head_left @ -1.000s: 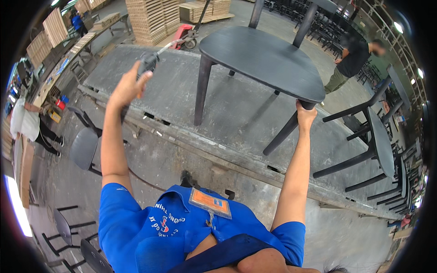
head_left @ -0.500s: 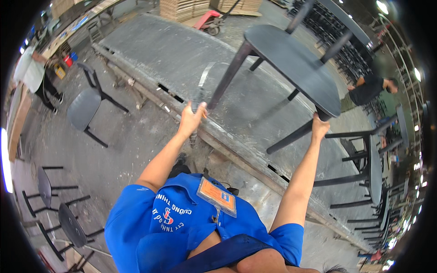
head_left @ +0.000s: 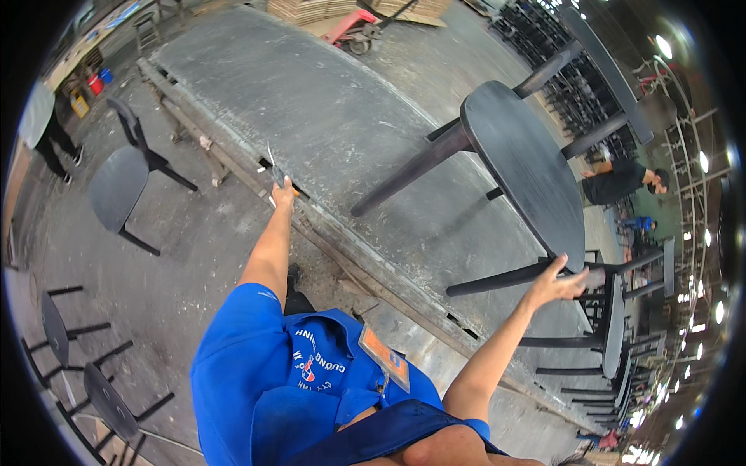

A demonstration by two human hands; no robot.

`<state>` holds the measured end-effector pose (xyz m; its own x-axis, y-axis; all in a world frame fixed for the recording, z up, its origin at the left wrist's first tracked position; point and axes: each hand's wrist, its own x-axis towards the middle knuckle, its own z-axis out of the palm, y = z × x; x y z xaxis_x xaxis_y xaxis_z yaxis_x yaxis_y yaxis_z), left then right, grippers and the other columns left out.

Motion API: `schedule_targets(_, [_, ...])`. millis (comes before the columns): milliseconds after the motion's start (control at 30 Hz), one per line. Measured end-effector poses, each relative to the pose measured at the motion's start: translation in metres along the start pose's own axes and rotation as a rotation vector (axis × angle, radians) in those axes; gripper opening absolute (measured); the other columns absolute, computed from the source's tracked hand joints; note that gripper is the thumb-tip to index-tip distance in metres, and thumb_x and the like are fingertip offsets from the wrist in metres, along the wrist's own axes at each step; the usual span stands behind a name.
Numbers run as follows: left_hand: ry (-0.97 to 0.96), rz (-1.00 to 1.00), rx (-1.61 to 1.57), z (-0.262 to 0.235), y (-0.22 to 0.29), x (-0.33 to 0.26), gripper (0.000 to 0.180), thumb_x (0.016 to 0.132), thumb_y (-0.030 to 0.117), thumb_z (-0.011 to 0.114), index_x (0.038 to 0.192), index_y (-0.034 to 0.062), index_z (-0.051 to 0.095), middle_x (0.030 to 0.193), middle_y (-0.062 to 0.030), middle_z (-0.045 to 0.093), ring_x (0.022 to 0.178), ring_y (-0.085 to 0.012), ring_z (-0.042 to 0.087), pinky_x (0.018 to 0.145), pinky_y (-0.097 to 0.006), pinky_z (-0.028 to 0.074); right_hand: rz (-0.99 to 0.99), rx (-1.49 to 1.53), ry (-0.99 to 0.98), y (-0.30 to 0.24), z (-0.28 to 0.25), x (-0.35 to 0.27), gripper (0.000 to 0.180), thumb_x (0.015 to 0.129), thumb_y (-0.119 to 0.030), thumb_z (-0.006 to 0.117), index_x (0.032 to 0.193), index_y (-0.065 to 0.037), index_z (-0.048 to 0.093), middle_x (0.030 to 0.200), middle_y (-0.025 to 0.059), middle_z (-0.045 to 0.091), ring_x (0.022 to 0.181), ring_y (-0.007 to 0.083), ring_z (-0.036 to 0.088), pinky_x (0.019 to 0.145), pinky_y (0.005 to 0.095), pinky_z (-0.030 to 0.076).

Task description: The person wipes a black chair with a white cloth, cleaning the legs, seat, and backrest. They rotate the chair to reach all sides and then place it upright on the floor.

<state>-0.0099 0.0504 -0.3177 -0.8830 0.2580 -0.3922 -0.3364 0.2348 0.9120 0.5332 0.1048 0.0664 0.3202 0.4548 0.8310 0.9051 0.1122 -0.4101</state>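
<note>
A dark grey chair (head_left: 522,159) stands on the grey-topped bench, its backrest toward the far right. At the seat's near corner my right hand (head_left: 556,286) is open, fingers apart, with the thumb close against the seat edge; contact is hard to tell. My left hand (head_left: 284,194) is over the bench's near edge, closed around a slim grey hand tool (head_left: 277,172). A thin pale curved piece shows above the tool; its exact kind is unclear.
The long bench (head_left: 256,70) runs diagonally ahead. Another chair (head_left: 120,182) stands on the left floor, with more chairs (head_left: 113,400) at lower left. A dark chair (head_left: 614,322) is beyond my right hand. A co-worker (head_left: 622,182) stands at far right, near a red pallet truck (head_left: 350,29).
My left hand has moved left with the tool, down to the bench edge. My right hand has loosened from the chair's near corner and spread its fingers. The chair appears turned slightly.
</note>
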Motion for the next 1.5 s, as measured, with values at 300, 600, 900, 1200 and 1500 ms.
schedule_targets(300, [-0.379, 0.792, 0.024, 0.043, 0.167, -0.132, 0.051, 0.092, 0.025, 0.057, 0.134, -0.0021, 0.044, 0.136, -0.0221, 0.045, 0.129, -0.0331, 0.040, 0.108, -0.041, 0.029, -0.353, -0.131, -0.046, -0.011, -0.013, 0.001, 0.060, 0.086, -0.050, 0.061, 0.122, -0.002, 0.060, 0.134, 0.0141, 0.044, 0.129, 0.0282, 0.034, 0.106, 0.0450, 0.027])
schedule_targets(600, [-0.801, 1.355, -0.521, 0.089, 0.294, -0.295, 0.053, 0.089, 0.017, 0.060, 0.136, 0.0000, 0.043, 0.146, -0.0231, 0.033, 0.137, -0.0386, 0.028, 0.110, -0.045, 0.030, -0.150, -0.045, -0.189, -0.030, -0.034, 0.006, 0.045, 0.081, -0.024, 0.071, 0.121, -0.007, 0.062, 0.134, 0.0126, 0.046, 0.126, 0.0275, 0.040, 0.105, 0.0420, 0.032])
schedule_targets(900, [-1.055, 1.405, -0.518, 0.067, 0.297, -0.263, 0.057, 0.088, 0.021, 0.063, 0.136, 0.0004, 0.043, 0.142, -0.0191, 0.040, 0.133, -0.0343, 0.036, 0.107, -0.046, 0.034, 0.011, 0.625, -0.171, -0.172, -0.039, -0.060, 0.013, 0.085, -0.009, 0.065, 0.092, 0.001, 0.064, 0.093, 0.0014, 0.052, 0.085, 0.0122, 0.052, 0.074, 0.0254, 0.042])
schedule_targets(1200, [-2.175, 0.122, -0.423, 0.014, 0.320, -0.233, 0.058, 0.078, 0.004, 0.069, 0.133, 0.0035, 0.047, 0.100, -0.0076, 0.061, 0.090, -0.0164, 0.060, 0.081, -0.032, 0.049, -0.247, 0.726, -0.976, -0.260, -0.006, -0.043, 0.015, 0.068, -0.002, 0.075, 0.083, -0.003, 0.071, 0.110, 0.0150, 0.058, 0.095, 0.0231, 0.058, 0.078, 0.0334, 0.048])
schedule_targets(1500, [-0.848, 1.561, -0.366, 0.155, 0.331, -0.220, 0.057, 0.082, -0.003, 0.061, 0.135, 0.0090, 0.045, 0.143, -0.0140, 0.038, 0.128, -0.0291, 0.044, 0.096, -0.035, 0.047, -0.024, 0.079, -0.602, -0.193, 0.040, 0.037, 0.029, 0.086, -0.016, 0.064, 0.112, -0.002, 0.063, 0.118, 0.0154, 0.058, 0.110, 0.0295, 0.055, 0.090, 0.0394, 0.045])
